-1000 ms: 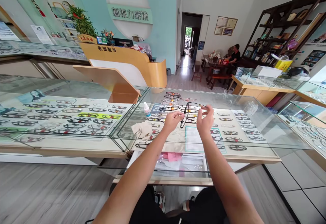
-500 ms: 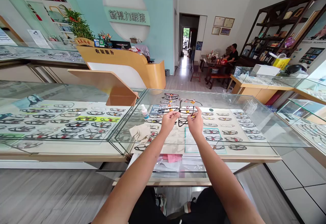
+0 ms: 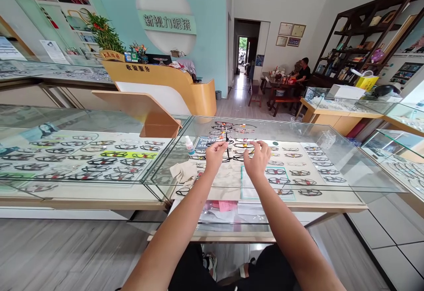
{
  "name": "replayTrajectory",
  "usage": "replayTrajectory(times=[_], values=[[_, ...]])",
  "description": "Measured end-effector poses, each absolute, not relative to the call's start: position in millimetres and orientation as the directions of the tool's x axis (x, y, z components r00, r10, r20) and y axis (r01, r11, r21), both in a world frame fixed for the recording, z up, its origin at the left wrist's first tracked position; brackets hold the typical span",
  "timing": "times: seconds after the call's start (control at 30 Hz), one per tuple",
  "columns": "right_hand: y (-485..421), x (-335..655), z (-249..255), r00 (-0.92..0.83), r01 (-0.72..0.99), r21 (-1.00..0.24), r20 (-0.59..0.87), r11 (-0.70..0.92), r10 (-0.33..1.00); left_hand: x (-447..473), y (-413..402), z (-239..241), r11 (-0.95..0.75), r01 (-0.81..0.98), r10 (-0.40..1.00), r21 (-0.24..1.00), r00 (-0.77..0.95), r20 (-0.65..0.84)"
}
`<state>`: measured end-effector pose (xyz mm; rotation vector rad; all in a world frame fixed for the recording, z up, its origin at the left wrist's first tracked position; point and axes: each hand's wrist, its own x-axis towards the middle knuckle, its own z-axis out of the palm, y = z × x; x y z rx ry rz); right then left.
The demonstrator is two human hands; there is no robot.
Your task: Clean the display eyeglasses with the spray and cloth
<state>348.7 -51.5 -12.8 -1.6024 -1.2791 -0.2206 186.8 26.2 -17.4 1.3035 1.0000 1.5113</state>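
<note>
Both hands are working over the glass tabletop point(image 3: 334, 163) at mid-scene. L hand point(image 3: 215, 153) is pinching a pair of black glasses point(image 3: 228, 149) by the frame w/ thumb & forefinger. R hand point(image 3: 256, 160) is hovering just right of them, fingers half-open & curled; cannot tell whether its tips are touching a temple.

Vs. a second ago the glasses are sitting lower. Then they were being held up in the air between both hands; now they are coming down close to the glass, frame standing on edge, w/ the R hand's grip loosening. So the L hand alone seems to be carrying them.

Near left of the hands, a beige cloth point(image 3: 183, 171) & a small white bottle point(image 3: 190, 145) are lying on the glass. Rows of frames point(image 3: 300, 180) are showing in the case below.
</note>
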Motion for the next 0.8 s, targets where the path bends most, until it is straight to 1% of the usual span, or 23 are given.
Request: replayTrajectory(times=[0.03, 0.1, 0.13, 0.2, 0.37, 0.43, 0.53, 0.6, 0.67, 0.73, 0.8], values=[[-52.7, 345.6, -12.3, 0.344, 0.834, -0.534, 0.698, 0.137, 0.628, 187.6, 25.8, -18.4, -0.302, -0.095, 0.953, 0.948, -0.040, 0.300], [-52.3, 340.1, -14.2, 0.209, 0.841, -0.485, 0.700, 0.239, 0.683, 189.9, 24.7, -20.1, -0.317, -0.075, 0.948, 0.945, 0.012, 0.319], [-50.9, 338.0, -16.7, 0.159, 0.830, -0.482, 0.686, 0.280, 0.710, 191.2, 24.0, -20.7, -0.318, -0.075, 0.946, 0.945, 0.037, 0.321], [-46.3, 335.5, -24.0, 0.111, 0.807, -0.498, 0.656, 0.317, 0.747, 193.4, 22.3, -20.9, -0.312, -0.081, 0.943, 0.947, 0.093, 0.319], [-36.9, 337.6, -41.2, 0.163, 0.734, -0.603, 0.604, 0.313, 0.780, 195.7, 17.8, -18.7, -0.314, -0.060, 0.912, 0.948, 0.258, 0.319], [-35.6, 338.9, -43.9, 0.189, 0.698, -0.639, 0.598, 0.322, 0.779, 195.4, 16.5, -17.7, -0.330, -0.048, 0.900, 0.943, 0.285, 0.329], [-35.2, 340.8, -44.8, 0.204, 0.686, -0.642, 0.621, 0.342, 0.756, 190.9, 15.7, -15.0, -0.389, 0.002, 0.882, 0.921, 0.290, 0.372], [-35.1, 342.5, -44.4, 0.217, 0.695, -0.631, 0.641, 0.345, 0.736, 182.7, 17.3, -12.0, -0.447, 0.099, 0.885, 0.889, 0.193, 0.424], [-35.2, 344.8, -43.5, 0.240, 0.699, -0.632, 0.648, 0.334, 0.723, 169.6, 21.5, -8.6, -0.497, 0.259, 0.851, 0.828, -0.040, 0.523], [-35.5, 346.9, -42.0, 0.255, 0.696, -0.640, 0.643, 0.324, 0.722, 153.3, 28.4, -6.1, -0.489, 0.428, 0.710, 0.760, -0.310, 0.632], [-36.3, 348.3, -40.0, 0.265, 0.693, -0.647, 0.639, 0.319, 0.722, 136.6, 37.1, -5.7, -0.413, 0.538, 0.572, 0.735, -0.475, 0.669]])
